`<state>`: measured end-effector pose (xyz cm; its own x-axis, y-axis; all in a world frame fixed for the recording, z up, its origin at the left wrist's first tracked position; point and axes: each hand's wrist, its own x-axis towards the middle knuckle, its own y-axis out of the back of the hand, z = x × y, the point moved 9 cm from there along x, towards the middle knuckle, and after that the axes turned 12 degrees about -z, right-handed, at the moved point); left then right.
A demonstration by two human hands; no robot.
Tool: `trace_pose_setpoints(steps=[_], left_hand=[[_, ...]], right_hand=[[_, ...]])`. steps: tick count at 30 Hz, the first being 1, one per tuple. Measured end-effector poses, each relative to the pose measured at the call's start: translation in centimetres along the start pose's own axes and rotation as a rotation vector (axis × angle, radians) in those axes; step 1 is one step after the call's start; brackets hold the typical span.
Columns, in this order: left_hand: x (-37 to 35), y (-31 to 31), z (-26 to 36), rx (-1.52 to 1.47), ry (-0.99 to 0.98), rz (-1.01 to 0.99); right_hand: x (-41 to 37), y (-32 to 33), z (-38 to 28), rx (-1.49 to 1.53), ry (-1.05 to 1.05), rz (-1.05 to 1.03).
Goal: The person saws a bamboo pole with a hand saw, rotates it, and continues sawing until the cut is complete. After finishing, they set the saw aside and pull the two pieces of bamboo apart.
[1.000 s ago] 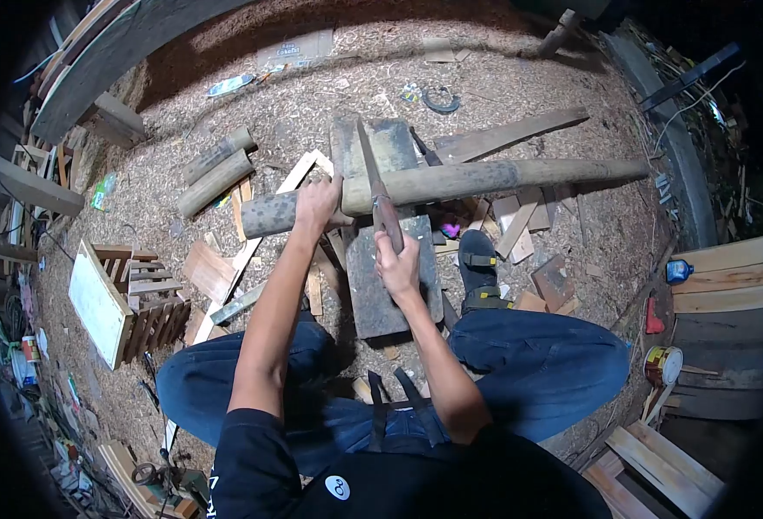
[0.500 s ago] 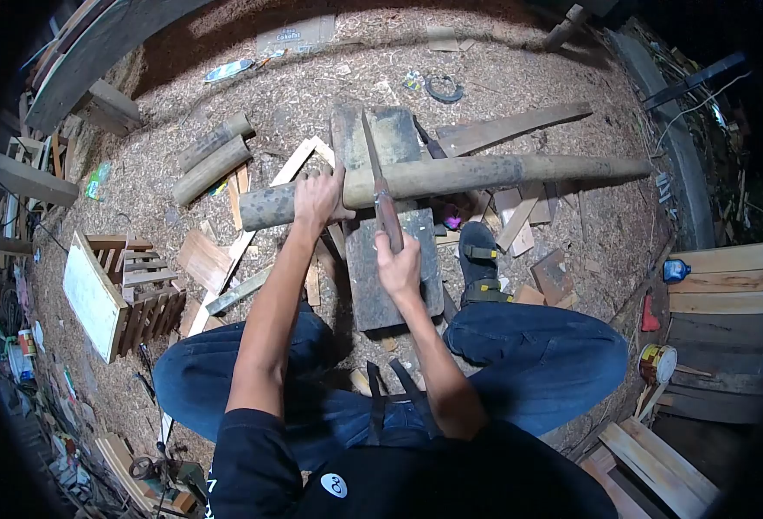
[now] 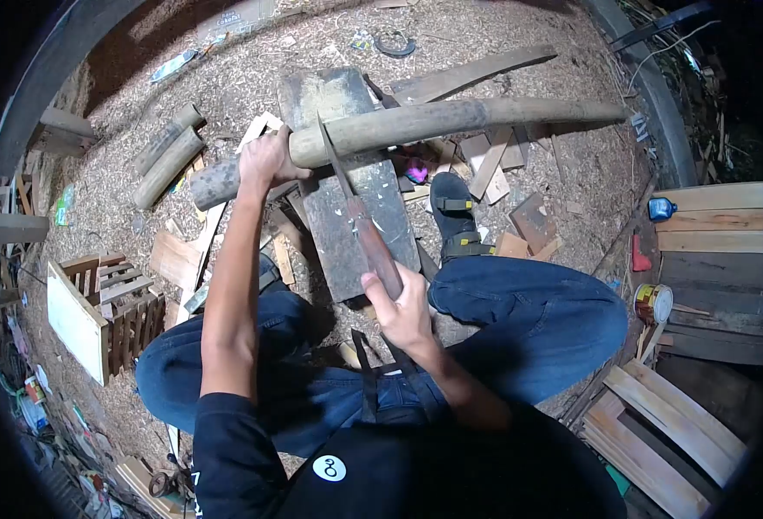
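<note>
A long, slightly bent bamboo pole (image 3: 425, 127) lies crosswise over a worn wooden block (image 3: 347, 251). My left hand (image 3: 265, 162) grips the pole near its left end, fingers curled over the top. In my right hand (image 3: 403, 313), fingers are wrapped round the wooden handle of a handsaw (image 3: 336, 164). Its narrow blade slants up and away from me, crossing the pole just right of my left hand. Part of the block is hidden under the pole.
Two short bamboo pieces (image 3: 169, 156) lie on the sawdust-covered ground at the left. A small slatted wooden crate (image 3: 79, 324) stands nearer me. Wood scraps (image 3: 533, 221) lie beside my sandalled foot. A tin can (image 3: 654, 303) and planks (image 3: 714, 208) are at the right.
My right hand has pulled the saw back toward my body, so less blade reaches beyond the pole. My left hand keeps its grip. The whole view has shifted and tilted a little.
</note>
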<state>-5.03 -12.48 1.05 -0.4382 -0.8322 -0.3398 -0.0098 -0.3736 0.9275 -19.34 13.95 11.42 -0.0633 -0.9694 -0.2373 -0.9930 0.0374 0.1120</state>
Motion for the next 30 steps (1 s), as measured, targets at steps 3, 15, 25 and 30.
trace_pose_setpoints(steps=[3, 15, 25, 30], left_hand=[[-0.7, -0.7, 0.1, 0.015, 0.027, 0.024], [-1.7, -0.6, 0.1, 0.040, 0.004, 0.219], [2.2, -4.0, -3.0, 0.017, 0.081, 0.057], [-1.5, -1.1, 0.0, 0.059, 0.006, 0.263]], right_hand=[[-0.4, -0.5, -2.6, -0.046, 0.021, 0.001], [-0.8, -3.4, 3.9, 0.038, 0.065, 0.035], [-2.9, -3.2, -4.2, -0.297, 0.442, -0.099], [4.2, -2.6, 2.9, 0.052, 0.215, -0.002]])
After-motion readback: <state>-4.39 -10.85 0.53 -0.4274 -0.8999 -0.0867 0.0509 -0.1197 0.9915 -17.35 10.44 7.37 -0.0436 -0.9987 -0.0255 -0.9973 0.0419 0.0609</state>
